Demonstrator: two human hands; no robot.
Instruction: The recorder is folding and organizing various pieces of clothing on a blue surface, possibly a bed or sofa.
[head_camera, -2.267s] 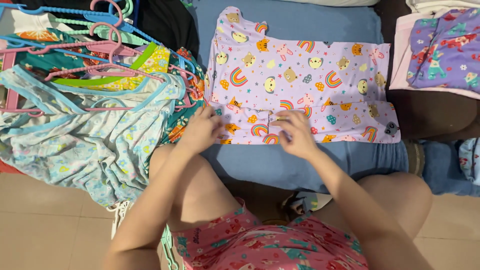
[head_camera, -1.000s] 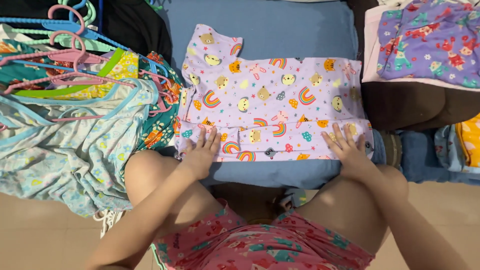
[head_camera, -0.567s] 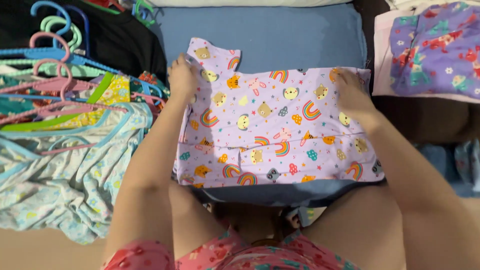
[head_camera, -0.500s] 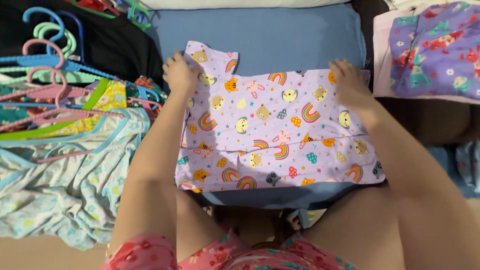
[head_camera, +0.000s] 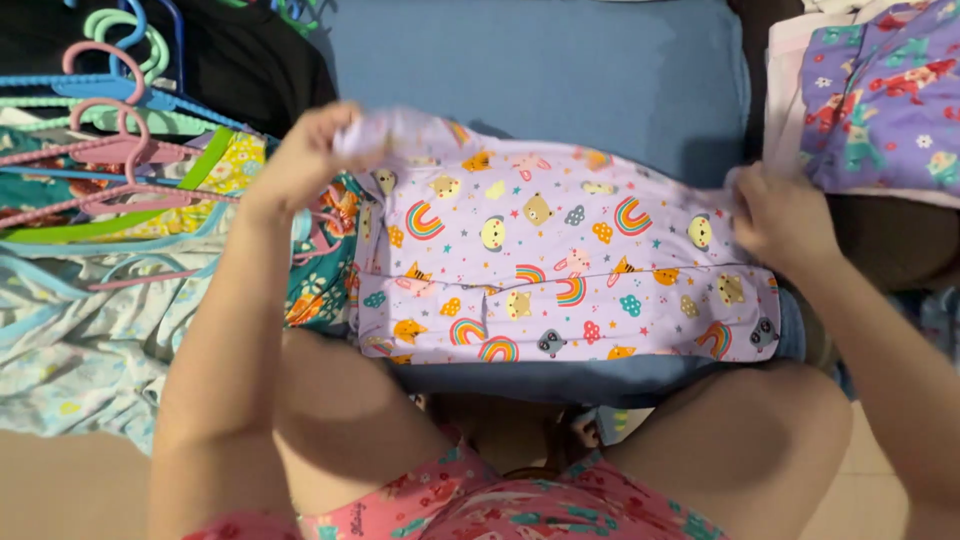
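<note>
Lilac printed garment (head_camera: 560, 270): I lift its far edge, mid-fold.

My left hand (head_camera: 295, 160) pinches the far-left corner and my right hand (head_camera: 785, 220) grips the far-right edge, both raised off the blue cushion (head_camera: 560, 70); the near half lies flat between my hands and knees. Hangers (head_camera: 110, 110) pile beyond my left hand, folded clothes (head_camera: 880, 90) past my right. Next, I judge, the lifted edge needs laying evenly toward me.

The left hand (head_camera: 300, 160) is motion-blurred, and the shirt (head_camera: 560, 270) corner pinched in its fingers (head_camera: 335, 125) smears to a pale blur. The right hand's (head_camera: 785, 220) fingertips are buried in the shirt's far edge. Beyond the left fingers, the hangers (head_camera: 110, 110) run off the frame; beyond the right, the purple garment (head_camera: 890, 90) is cut off.
</note>
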